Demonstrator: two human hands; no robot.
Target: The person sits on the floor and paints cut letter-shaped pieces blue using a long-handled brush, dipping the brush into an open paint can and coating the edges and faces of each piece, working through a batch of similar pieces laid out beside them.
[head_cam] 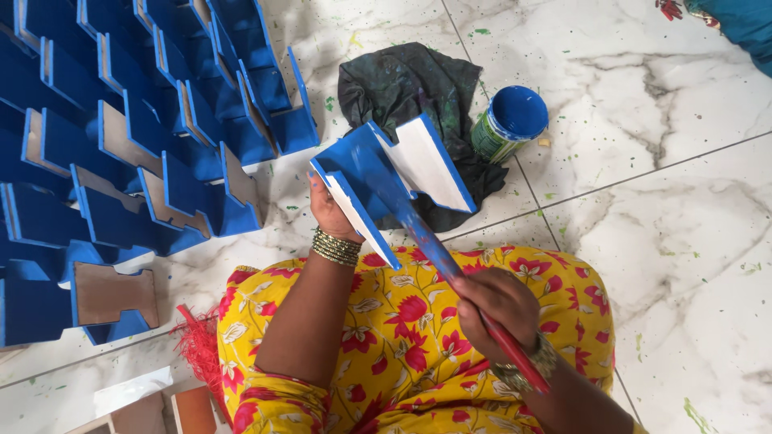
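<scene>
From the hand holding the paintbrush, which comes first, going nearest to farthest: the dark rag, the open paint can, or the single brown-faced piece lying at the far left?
Measured from the right hand in the head view:
1. Dark rag, on the floor straight ahead, beyond the piece being painted.
2. Open paint can, ahead and slightly right, at the rag's edge. It is close to the rag's distance, so this ranking is narrow.
3. Brown-faced piece, far off to the left.

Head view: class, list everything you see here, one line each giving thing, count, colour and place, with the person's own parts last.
Painted pieces: many, blue with bare brown faces, standing in rows on the floor at left.
Held piece: one, blue and white, centre.
Brush: one, red handle with blue smears, centre.
Paint tin: one, open, blue paint inside, upper centre.
Rag: one, dark, under the held piece.
Floor: white marble tiles, paint-speckled.
Left hand: grips the held piece.
Right hand: grips the brush.
</scene>
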